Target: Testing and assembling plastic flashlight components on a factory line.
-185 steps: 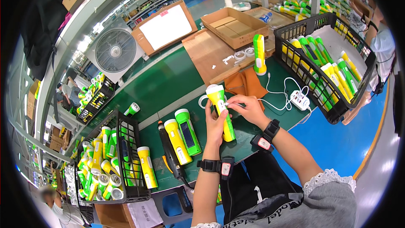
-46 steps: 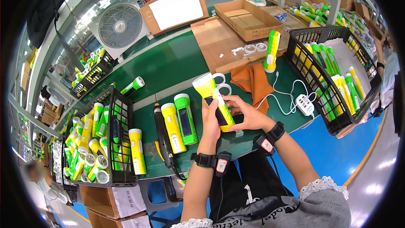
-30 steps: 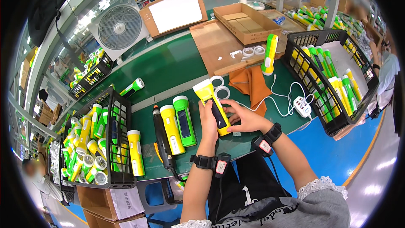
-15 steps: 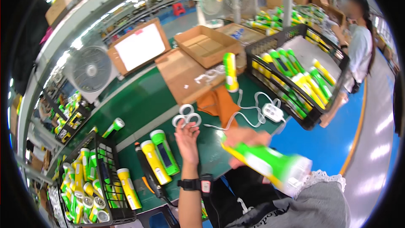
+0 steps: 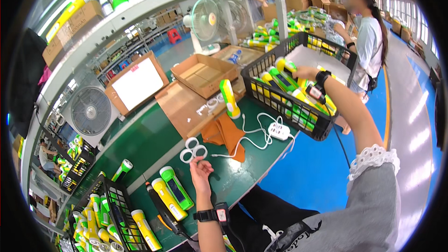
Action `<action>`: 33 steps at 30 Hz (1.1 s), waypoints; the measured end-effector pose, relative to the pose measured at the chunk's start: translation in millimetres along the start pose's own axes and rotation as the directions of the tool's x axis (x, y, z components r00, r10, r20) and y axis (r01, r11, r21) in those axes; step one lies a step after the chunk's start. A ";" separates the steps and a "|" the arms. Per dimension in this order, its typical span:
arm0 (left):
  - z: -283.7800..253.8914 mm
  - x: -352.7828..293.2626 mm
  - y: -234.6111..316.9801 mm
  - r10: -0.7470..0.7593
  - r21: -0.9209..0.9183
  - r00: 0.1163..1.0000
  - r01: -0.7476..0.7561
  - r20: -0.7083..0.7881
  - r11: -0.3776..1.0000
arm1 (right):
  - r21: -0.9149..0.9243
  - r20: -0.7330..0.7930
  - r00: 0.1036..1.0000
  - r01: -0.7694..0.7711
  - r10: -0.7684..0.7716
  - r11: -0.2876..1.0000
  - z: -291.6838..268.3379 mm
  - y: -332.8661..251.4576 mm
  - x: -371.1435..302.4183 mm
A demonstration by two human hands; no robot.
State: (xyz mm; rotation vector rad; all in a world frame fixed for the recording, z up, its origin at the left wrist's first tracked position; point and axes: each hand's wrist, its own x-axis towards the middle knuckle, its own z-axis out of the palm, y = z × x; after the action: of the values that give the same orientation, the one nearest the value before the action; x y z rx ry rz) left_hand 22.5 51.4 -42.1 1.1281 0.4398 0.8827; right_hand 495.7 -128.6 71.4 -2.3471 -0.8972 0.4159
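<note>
On the green table my left hand (image 5: 201, 175) rests with loosely curled fingers apart, its fingertips at the edge of the three white rings (image 5: 190, 155). Out to the right, my right hand (image 5: 305, 73) reaches over a black plastic crate (image 5: 284, 116). Its fingers are closed around a flashlight (image 5: 283, 65) with a yellow end, held above the flashlights lying there; part of it is hidden by the hand. Left of my left hand lie a green flashlight (image 5: 176, 189), a yellow flashlight (image 5: 169, 199) and a black-and-orange electric screwdriver (image 5: 161, 205).
Another black crate (image 5: 122, 205) full of flashlights stands at lower left. An orange cloth (image 5: 224, 135), a white power strip (image 5: 279, 131) with cable, a standing flashlight (image 5: 229, 99) and an open cardboard box (image 5: 205, 74) occupy the table. A person (image 5: 368, 37) stands beyond the right crate.
My right hand has carried a green-and-yellow flashlight from in front of my body up and away to the right crate. My left hand stays by the white rings. The view has shifted.
</note>
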 end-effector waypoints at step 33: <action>24.9 -0.2 -45.6 0.547 0.642 0.773 -0.602 0.320 0.475 | 0.221 0.267 0.345 0.887 -0.900 0.406 542.7 -472.6 -17.4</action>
State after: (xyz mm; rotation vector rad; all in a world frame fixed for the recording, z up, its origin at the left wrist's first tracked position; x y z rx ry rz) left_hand 57.4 29.6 -73.9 2.1345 0.3442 1.3095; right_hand -10.6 366.8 -56.7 -1.3555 -2.1543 0.3458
